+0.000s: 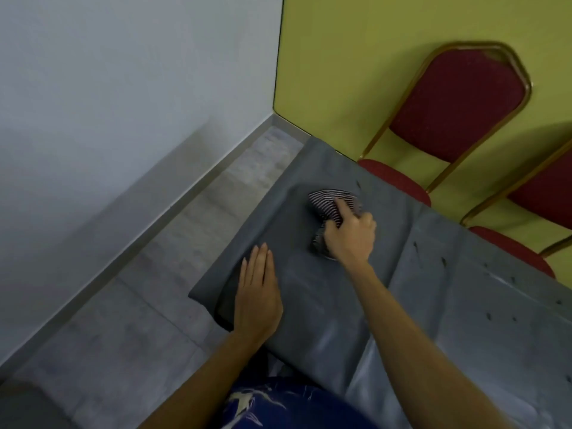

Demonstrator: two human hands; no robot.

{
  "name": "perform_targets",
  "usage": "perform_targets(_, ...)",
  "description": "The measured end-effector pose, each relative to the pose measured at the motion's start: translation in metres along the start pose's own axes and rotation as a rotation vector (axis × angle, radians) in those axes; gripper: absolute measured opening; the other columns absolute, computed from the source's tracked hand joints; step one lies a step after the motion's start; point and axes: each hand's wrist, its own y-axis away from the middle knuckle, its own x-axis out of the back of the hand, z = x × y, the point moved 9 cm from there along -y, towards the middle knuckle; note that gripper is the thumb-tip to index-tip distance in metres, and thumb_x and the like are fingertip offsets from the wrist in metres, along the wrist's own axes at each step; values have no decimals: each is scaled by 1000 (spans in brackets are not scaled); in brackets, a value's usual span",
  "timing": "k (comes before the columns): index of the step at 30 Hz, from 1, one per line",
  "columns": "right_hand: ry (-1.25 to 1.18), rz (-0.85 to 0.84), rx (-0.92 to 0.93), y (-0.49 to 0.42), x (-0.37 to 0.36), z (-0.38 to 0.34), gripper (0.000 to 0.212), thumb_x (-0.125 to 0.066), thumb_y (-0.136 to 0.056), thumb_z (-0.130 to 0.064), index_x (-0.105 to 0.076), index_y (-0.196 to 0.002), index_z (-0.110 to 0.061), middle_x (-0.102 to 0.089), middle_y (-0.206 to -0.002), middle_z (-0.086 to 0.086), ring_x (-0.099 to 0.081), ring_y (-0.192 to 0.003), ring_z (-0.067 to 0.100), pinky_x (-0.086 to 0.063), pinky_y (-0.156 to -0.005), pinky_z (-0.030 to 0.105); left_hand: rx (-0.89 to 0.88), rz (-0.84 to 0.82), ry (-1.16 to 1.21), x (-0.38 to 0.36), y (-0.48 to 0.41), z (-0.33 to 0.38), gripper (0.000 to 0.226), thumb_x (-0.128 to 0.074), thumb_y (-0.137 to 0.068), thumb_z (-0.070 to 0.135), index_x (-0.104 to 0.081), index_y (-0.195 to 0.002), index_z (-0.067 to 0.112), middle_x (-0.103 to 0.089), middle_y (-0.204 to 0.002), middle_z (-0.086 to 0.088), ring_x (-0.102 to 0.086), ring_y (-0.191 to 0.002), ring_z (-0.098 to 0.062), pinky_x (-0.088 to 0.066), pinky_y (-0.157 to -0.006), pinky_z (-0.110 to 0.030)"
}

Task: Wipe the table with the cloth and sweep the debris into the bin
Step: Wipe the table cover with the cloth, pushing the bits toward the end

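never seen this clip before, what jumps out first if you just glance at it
The right hand grips a bunched black-and-white striped cloth pressed on the grey covered table near its far left corner. The left hand lies flat, fingers together, at the table's near left edge. Behind the table, two dark red padded chairs with gold metal frames stand against a yellow-green wall.

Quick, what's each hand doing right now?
Left hand: open, lying flat on the grey table cover, holding nothing.
Right hand: closed on the striped cloth, pressing it on the table cover.
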Motion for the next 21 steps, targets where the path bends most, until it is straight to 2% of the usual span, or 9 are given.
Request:
perform_targets(2,28,-37,185,35,-21,-32,56,-62,-87,-35,-50,-142,-36,-49,-134,20,-47,-119,42,-43,-97,48,-18,-25,-21,-7,-12,6,58,-40,-97,19,-27,-149,-2,-24,-158,-17,-22,-148,-29,-18,-120,-45)
perform_targets(4,156,-104,301,65,-46,-49,61,-56,-88,-49,-42,-146,-39,-41,-148,18,-41,-130,41,-37,-104,52,-28,-35,-52,-12,-16,7,63,-42,-95,24,-26,-150,-2,-23,-158,-19,-21,-148,-30,-19,-120,-46)
perform_targets(6,222,-151,307,73,-57,-46,65,-46,-89,-56,-30,-151,-43,-29,-158,14,-31,-139,38,-29,-111,55,-44,-33,-74,-15,-15,6,65,-44,-95,26,-24,-151,-1,-22,-158,-20,-17,-149,-30,-18,-121,-48)
perform_targets(7,223,-155,309,70,-56,-42,64,-45,-90,-56,-28,-151,-45,-29,-158,12,-31,-139,37,-29,-110,54,-44,-28,-82,-15,-14,4,65,-43,-95,26,-23,-151,-1,-22,-159,-20,-16,-149,-29,-18,-121,-49)
perform_targets(10,238,-119,333,56,-40,-30,60,-51,-88,-46,-37,-146,-45,-42,-146,10,-42,-127,34,-38,-98,50,-20,-27,-83,-14,-15,3,61,-36,-99,24,-20,-152,0,-19,-160,-17,-15,-150,-27,-16,-121,-47)
perform_targets(13,226,-79,226,37,-18,5,58,-54,-87,-46,-40,-144,-44,-47,-135,9,-46,-118,31,-42,-93,48,-25,-3,-76,-10,-15,7,56,-31,-101,24,-24,-151,-1,-22,-159,-15,-19,-149,-27,-17,-121,-45)
perform_targets(16,237,-24,85,14,15,63,59,-54,-86,-49,-41,-144,-45,-47,-132,11,-47,-118,34,-45,-94,49,-42,1,-67,-8,-15,5,56,-28,-102,26,-26,-150,-2,-24,-159,-15,-19,-149,-27,-17,-121,-44)
perform_targets(19,175,9,-157,-5,49,124,58,-55,-87,-44,-42,-144,-41,-45,-133,16,-43,-122,38,-42,-100,50,-31,-25,-70,-6,-19,4,58,-24,-101,30,-27,-149,-2,-23,-159,-16,-19,-149,-28,-17,-121,-45)
perform_targets(21,74,28,-306,-11,58,137,58,-56,-87,-37,-45,-144,-36,-45,-134,19,-40,-125,39,-40,-102,49,-17,-23,-50,-5,-29,13,57,-24,-100,27,-28,-148,-4,-23,-159,-18,-17,-149,-29,-15,-121,-46)
